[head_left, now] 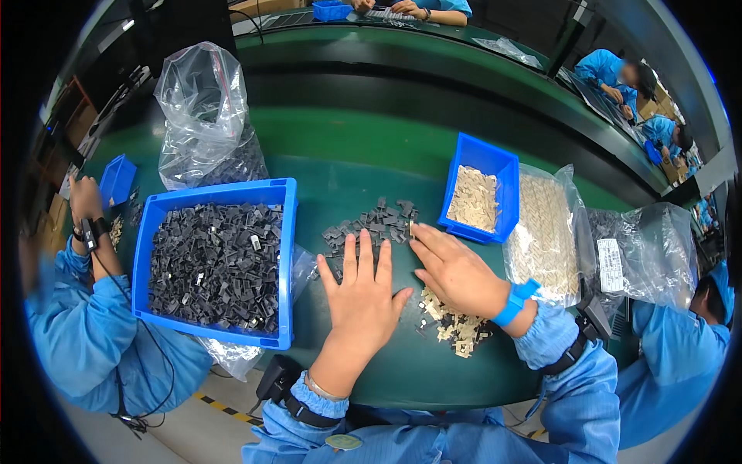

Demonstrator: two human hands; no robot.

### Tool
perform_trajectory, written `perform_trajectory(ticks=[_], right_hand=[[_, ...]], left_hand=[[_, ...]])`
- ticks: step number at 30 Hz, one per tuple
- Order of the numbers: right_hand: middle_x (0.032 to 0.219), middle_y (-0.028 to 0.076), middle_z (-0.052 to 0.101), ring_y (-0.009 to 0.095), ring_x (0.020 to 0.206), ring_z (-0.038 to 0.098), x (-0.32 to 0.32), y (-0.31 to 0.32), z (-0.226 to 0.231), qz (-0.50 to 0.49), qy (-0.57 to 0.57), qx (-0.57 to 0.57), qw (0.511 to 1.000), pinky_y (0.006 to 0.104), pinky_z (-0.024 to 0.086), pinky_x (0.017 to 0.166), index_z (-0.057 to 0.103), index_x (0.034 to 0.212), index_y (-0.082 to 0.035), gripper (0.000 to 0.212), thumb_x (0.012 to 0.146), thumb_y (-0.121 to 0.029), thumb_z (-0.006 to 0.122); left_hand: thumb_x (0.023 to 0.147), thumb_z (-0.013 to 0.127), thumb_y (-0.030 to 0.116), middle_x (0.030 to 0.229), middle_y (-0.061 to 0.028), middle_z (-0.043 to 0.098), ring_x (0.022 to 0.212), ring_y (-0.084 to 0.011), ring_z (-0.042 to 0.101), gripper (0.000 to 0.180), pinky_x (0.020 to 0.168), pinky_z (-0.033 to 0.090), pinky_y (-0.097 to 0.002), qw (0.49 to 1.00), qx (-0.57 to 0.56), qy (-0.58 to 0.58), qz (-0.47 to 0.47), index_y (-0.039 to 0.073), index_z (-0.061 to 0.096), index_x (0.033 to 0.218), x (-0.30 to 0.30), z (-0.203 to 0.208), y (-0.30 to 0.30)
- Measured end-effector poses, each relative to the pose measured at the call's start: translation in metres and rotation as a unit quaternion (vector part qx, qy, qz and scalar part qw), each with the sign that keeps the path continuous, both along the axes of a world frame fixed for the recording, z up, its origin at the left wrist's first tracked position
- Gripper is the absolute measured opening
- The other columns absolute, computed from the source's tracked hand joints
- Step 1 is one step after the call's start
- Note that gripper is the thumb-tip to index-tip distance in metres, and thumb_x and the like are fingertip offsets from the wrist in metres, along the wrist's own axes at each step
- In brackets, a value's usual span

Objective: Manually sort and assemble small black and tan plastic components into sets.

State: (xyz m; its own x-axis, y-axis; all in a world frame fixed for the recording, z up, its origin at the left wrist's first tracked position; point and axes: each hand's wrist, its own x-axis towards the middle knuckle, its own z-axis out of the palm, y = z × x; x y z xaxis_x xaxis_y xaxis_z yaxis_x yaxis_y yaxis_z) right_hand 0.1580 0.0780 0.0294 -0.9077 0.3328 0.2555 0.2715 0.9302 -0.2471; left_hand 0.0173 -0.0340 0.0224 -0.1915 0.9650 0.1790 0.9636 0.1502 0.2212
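Observation:
My left hand [360,300] lies palm down on the green mat with its fingers spread. Its fingertips reach the near edge of a loose pile of small black plastic parts [380,219]. My right hand [462,277], a blue band on its wrist, is stretched out beside that pile, thumb apart from the fingers. A small pale piece shows at its fingertips; whether they touch it I cannot tell. Partly under this hand and wrist is a heap of small cream-coloured pieces [462,331], with a few dark ones mixed in.
A large blue bin [291,255] of black parts stands at left, a clear bag [202,116] behind it. At right are a small blue bin [508,185] of cream pieces, a bag of pale parts [545,232] and another bag [649,251]. Co-workers sit on both sides.

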Motion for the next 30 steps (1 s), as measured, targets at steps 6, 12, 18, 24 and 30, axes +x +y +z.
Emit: perform_trajectory(ticks=[6, 12, 18, 24, 30], right_hand=[[0.125, 0.023, 0.043, 0.033, 0.119, 0.041, 0.002, -0.007, 0.002, 0.019, -0.041, 0.024, 0.999, 0.0438, 0.038, 0.094, 0.049, 0.112, 0.009, 0.043, 0.081, -0.020, 0.057], [0.123, 0.021, 0.045, 0.032, 0.117, 0.042, 0.027, -0.012, 0.014, 0.018, -0.079, -0.043, 0.996, 0.0434, 0.038, 0.094, 0.052, 0.109, 0.007, 0.040, 0.080, -0.020, 0.059], [0.118, 0.018, 0.049, 0.031, 0.115, 0.044, 0.021, -0.006, 0.014, 0.031, -0.050, 0.004, 0.998, 0.0415, 0.039, 0.092, 0.055, 0.105, 0.006, 0.037, 0.080, -0.021, 0.059], [0.116, 0.019, 0.050, 0.030, 0.113, 0.046, 0.032, 0.000, 0.018, 0.076, -0.072, -0.082, 0.991, 0.0396, 0.041, 0.090, 0.056, 0.102, 0.006, 0.034, 0.080, -0.019, 0.059], [0.119, 0.020, 0.050, 0.031, 0.114, 0.046, -0.007, 0.021, 0.003, 0.031, -0.006, 0.016, 0.999, 0.0397, 0.040, 0.091, 0.056, 0.104, 0.006, 0.034, 0.078, -0.015, 0.059]], left_hand=[[0.077, 0.060, 0.042, 0.139, -0.0200, 0.027, 0.131, -0.0344, 0.021, 0.071, 0.099, 0.014, -0.0615, 0.999, -0.032, -0.022, 0.015, 0.005, 0.034, 0.132, -0.002, 0.003, -0.002], [0.077, 0.061, 0.040, 0.140, -0.0208, 0.025, 0.131, -0.0350, 0.020, 0.072, 0.099, 0.014, -0.0615, 0.998, -0.047, -0.026, 0.012, 0.003, 0.033, 0.132, 0.000, 0.004, 0.001], [0.078, 0.061, 0.029, 0.141, -0.0217, 0.022, 0.132, -0.0357, 0.018, 0.067, 0.100, 0.015, -0.0600, 0.997, -0.044, -0.065, -0.012, 0.002, 0.032, 0.132, -0.001, 0.011, 0.000], [0.080, 0.050, 0.006, 0.135, -0.0229, 0.031, 0.126, -0.0374, 0.031, 0.047, 0.101, 0.022, -0.0521, 0.980, 0.092, -0.177, -0.012, 0.000, 0.041, 0.126, -0.007, 0.010, -0.009], [0.082, 0.036, -0.008, 0.127, -0.0215, 0.044, 0.121, -0.0312, 0.041, 0.039, 0.102, 0.031, -0.0420, 0.768, 0.415, -0.488, 0.028, -0.008, 0.044, 0.120, -0.012, 0.009, -0.010]])
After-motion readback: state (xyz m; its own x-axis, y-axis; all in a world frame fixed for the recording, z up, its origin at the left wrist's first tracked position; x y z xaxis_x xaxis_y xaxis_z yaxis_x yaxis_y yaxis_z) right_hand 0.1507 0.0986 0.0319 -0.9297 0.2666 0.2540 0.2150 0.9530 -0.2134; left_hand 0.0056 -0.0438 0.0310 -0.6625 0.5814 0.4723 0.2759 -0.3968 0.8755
